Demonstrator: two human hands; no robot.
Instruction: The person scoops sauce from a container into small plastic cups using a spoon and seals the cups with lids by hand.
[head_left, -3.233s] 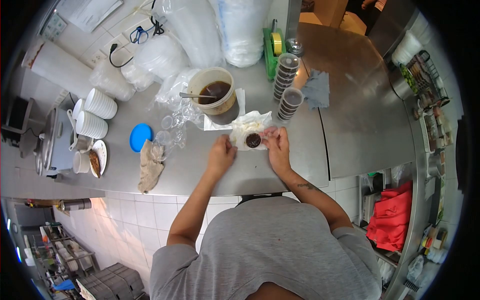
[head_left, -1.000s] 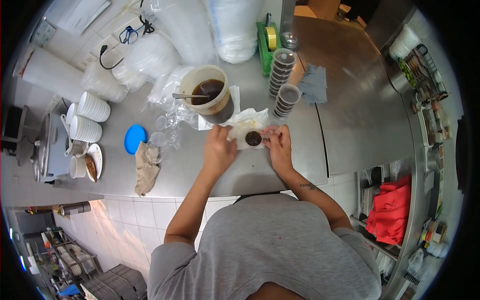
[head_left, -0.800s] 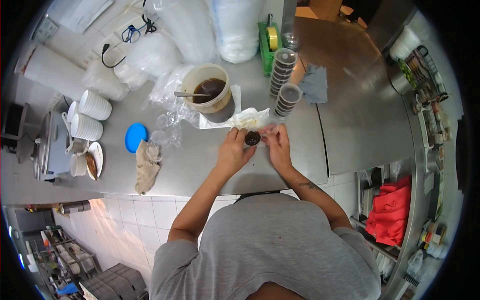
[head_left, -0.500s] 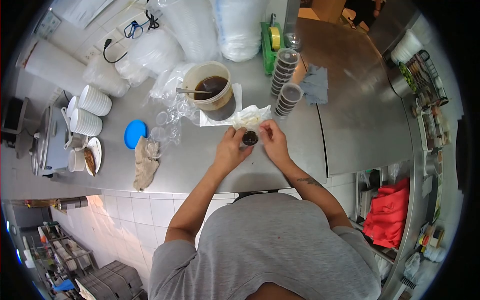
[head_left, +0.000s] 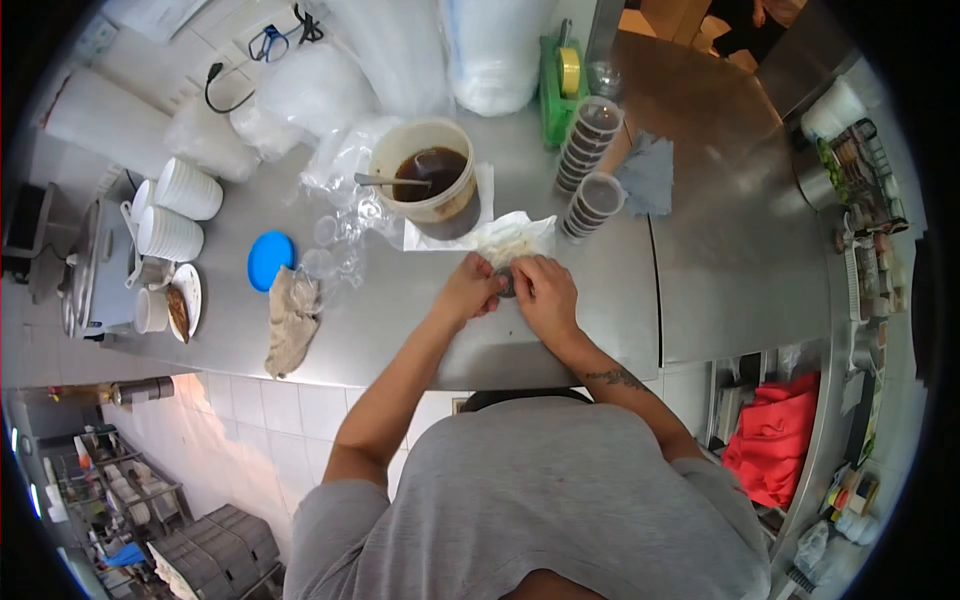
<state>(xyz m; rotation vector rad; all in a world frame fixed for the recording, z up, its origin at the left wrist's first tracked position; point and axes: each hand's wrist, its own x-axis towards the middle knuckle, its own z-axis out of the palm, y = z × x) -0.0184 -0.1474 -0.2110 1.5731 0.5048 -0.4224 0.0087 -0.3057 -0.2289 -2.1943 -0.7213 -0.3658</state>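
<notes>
Our fingers (head_left: 527,270) curled in close, left hand (head_left: 466,291) and right hand (head_left: 547,298) both holding one small cup (head_left: 507,284), big tub (head_left: 447,214) just behind

Bright light, warm glow on floor tiles (head_left: 225,440), soft sheen on counter (head_left: 395,305), curved edges, black corners

a steel desk (head_left: 390,335) stands by a white wall (head_left: 212,45) near pale floor tiles (head_left: 262,425), with perhaps a storage rack (head_left: 150,497) at lower left.
</notes>
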